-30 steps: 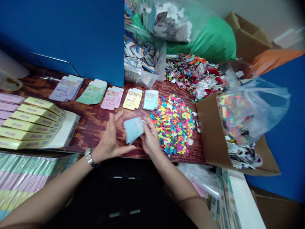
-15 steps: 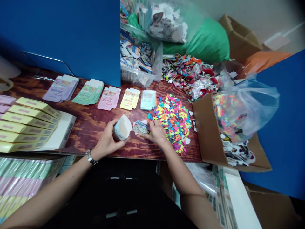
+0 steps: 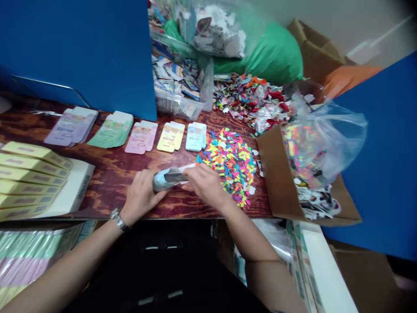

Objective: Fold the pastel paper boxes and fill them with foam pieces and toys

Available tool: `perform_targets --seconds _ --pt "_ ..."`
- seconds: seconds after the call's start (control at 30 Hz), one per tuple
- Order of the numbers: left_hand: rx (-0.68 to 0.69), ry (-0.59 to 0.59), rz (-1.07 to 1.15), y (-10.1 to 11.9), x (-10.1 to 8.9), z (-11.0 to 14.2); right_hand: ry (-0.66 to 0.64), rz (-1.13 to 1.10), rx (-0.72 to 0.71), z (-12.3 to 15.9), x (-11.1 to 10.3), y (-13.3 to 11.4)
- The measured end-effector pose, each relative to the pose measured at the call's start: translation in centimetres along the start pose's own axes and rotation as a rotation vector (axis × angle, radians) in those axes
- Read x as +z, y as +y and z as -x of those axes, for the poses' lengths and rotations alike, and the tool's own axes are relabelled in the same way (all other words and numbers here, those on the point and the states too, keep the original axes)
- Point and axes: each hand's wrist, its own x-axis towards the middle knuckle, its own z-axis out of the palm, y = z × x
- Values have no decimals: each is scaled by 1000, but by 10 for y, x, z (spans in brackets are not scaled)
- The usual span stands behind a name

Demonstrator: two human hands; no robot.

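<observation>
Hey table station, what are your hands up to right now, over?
Left hand: gripping open blue packet. Right hand: holding flat cards at its mouth. Colorful pile close beside right hand. Over.

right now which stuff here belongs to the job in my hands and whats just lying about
In the job:
light-blue packet, left hand
thin flat piece, right hand
flat light-blue packets, probably

Apparently lying about:
green bag
orange sheet
</observation>
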Motion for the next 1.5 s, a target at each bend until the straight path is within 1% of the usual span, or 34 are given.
perform_targets --seconds 0.07,0.13,0.17,0.23,0.3,0.37,0.43,0.5,0.57,0.63,0.67,0.73,0.83,1.0,1.07,1.17,1.23,1.3,1.37,1.4,1.5 --pt "49 -31 5 5 5 2 -68 19 -14 -2 18 -6" --pt "69 -25 61 8 10 2 -50 -2 12 -1 32 -10" --pt "72 -15 95 8 11 2 -14 -28 15 2 35 -11" --pt "61 6 141 8 13 0 84 -80 7 10 33 -8" --pt "32 17 152 5 11 -2 157 -81 48 24 21 4" --pt "-6 21 157 2 9 -3 153 -6 174 43 5 23" --pt "-27 16 178 0 8 -4 80 136 353 67 -13 45" --pt "-25 -3 201 1 9 -4 7 301 571 94 -30 66" --pt "-6 -20 223 3 11 -4 -29 429 808 120 -44 83" --pt "-1 -37 236 5 13 -4 -49 473 1003 143 -55 96" --pt "0 -50 238 6 14 -4 -59 470 1068 154 -59 101" --pt "10 -86 238 8 16 -5 -84 441 1134 170 -64 109" --pt "51 -119 230 11 19 -7 -92 390 1135 182 -64 118" --pt "82 -118 217 15 23 -9 -42 350 1121 185 -54 126" --pt "95 -113 210 15 25 -8 8 325 1110 184 -54 125" --pt "114 -104 207 14 26 -8 120 231 1058 181 -61 119" --pt "122 -104 210 15 26 -8 189 135 1007 174 -67 113" --pt "123 -111 210 17 27 -10 225 33 933 161 -70 106" --pt "133 -120 208 20 29 -11 177 7 863 145 -66 103" --pt "141 -127 204 22 29 -12 115 43 847 136 -63 103" --pt "181 -145 184 29 31 -15 -82 224 883 115 -51 108"
